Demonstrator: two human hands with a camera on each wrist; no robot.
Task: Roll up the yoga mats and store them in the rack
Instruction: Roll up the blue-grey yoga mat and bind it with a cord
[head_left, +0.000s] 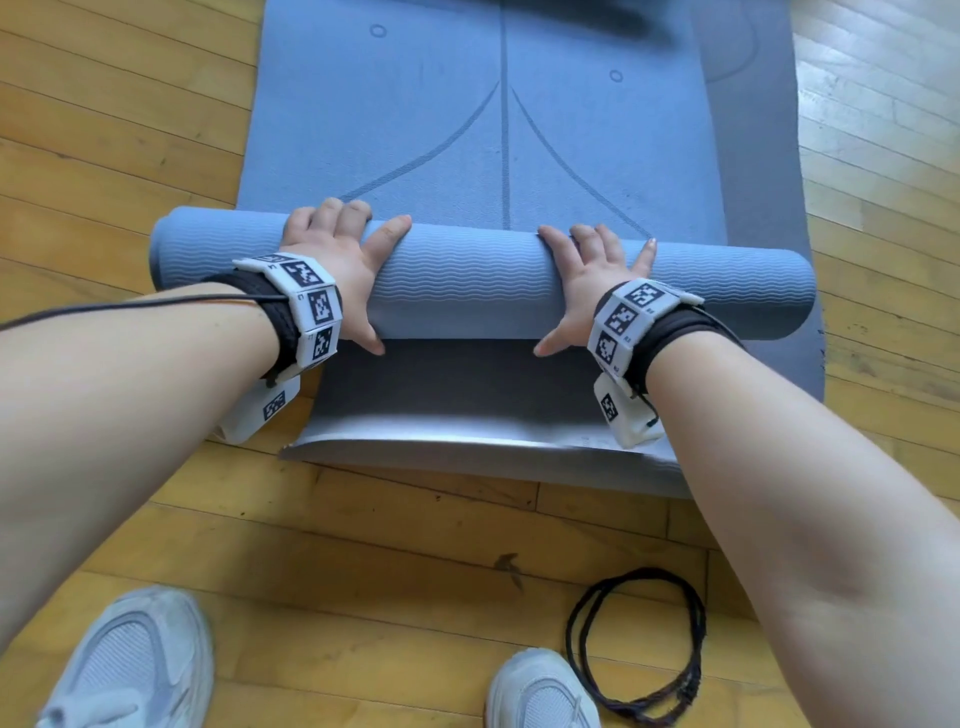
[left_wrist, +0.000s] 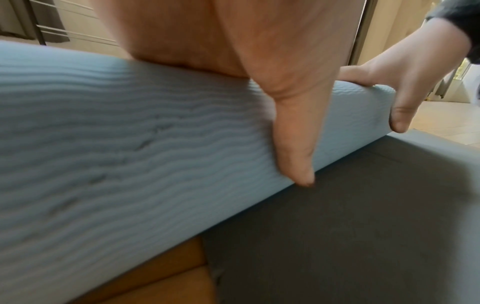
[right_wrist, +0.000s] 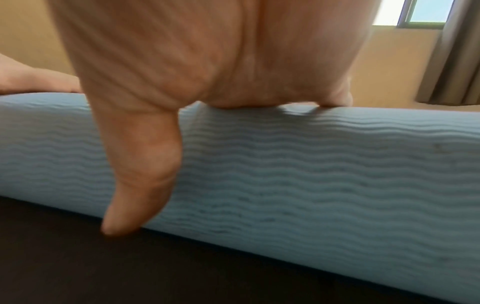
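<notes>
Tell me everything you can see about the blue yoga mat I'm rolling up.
The blue yoga mat looks like soft foam, partly rolled. Its flat part shows printed alignment lines and small circles; the roll shows a wavy ribbed underside. The roll lies crosswise, its left end over the wooden floor. The mat rests on a grey mat that extends toward the person. The left hand and right hand press on the roll, fingers over the top, thumbs on the near side.

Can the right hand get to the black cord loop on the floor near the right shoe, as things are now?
Probably yes: the black cord loop lies uncovered on the wooden floor, with nothing around it. But the right hand is now pressing on the blue mat roll, so it must let go first.
</notes>
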